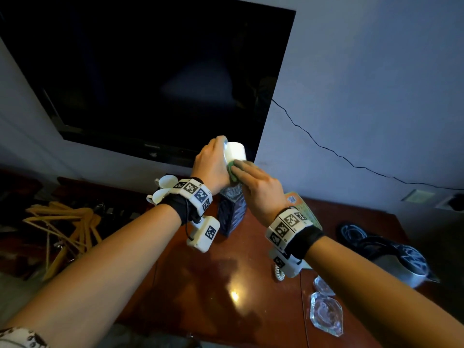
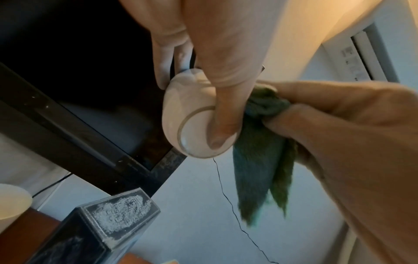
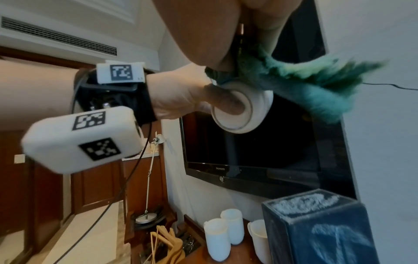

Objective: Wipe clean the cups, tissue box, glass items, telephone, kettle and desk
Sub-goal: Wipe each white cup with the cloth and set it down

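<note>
My left hand grips a white cup in the air in front of the TV, its thumb pressed on the cup's base. My right hand pinches a green cloth and holds it against the cup's side. The cloth's loose ends hang below the cup. A dark tissue box stands on the wooden desk beneath my hands. Three more white cups stand left of the box. The steel kettle and glass items are at the right. The telephone's coiled cord shows under my right wrist.
A black TV hangs on the wall just behind the cup. A thin cable runs along the wall to the right. Wooden hangers lie in a pile left of the desk. A green patterned card lies behind my right wrist.
</note>
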{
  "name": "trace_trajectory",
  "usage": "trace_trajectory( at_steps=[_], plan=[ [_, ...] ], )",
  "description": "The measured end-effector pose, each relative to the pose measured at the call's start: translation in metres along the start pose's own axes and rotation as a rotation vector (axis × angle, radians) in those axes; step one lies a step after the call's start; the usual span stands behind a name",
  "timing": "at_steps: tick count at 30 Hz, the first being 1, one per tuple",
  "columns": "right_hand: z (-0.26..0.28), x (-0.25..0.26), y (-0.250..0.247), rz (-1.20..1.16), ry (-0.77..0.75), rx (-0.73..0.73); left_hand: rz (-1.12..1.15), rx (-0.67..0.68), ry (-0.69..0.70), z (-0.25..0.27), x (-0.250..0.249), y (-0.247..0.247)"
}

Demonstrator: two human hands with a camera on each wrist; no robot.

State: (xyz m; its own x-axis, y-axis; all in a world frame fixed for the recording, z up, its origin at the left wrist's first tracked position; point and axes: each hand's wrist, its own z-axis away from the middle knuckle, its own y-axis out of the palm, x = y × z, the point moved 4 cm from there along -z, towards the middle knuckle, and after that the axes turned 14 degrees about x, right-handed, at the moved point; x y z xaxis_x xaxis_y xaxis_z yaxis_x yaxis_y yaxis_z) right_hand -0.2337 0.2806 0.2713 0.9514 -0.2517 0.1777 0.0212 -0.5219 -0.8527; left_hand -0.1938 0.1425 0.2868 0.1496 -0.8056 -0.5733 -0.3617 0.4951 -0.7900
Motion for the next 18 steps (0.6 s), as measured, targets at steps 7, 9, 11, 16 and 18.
trace_trajectory(
  at_steps=[7,9,11,16,18],
  plan=[
    [0.009,-0.020,-0.005,-0.350,0.388,-0.017,0.139,-0.027,-0.048,0.011,-0.007,0.001],
    [0.005,-0.035,-0.004,-0.499,0.577,0.017,0.148,-0.016,-0.037,0.014,-0.007,0.003],
    [0.000,-0.050,0.003,-0.682,0.714,0.028,0.156,-0.014,-0.005,0.019,-0.009,0.003],
    [-0.005,-0.048,0.014,-0.951,0.785,0.011,0.124,-0.016,0.007,0.025,-0.014,-0.001],
    [-0.005,-0.036,0.009,-0.818,0.727,0.033,0.105,-0.033,-0.024,0.023,-0.012,-0.003]
  ],
)
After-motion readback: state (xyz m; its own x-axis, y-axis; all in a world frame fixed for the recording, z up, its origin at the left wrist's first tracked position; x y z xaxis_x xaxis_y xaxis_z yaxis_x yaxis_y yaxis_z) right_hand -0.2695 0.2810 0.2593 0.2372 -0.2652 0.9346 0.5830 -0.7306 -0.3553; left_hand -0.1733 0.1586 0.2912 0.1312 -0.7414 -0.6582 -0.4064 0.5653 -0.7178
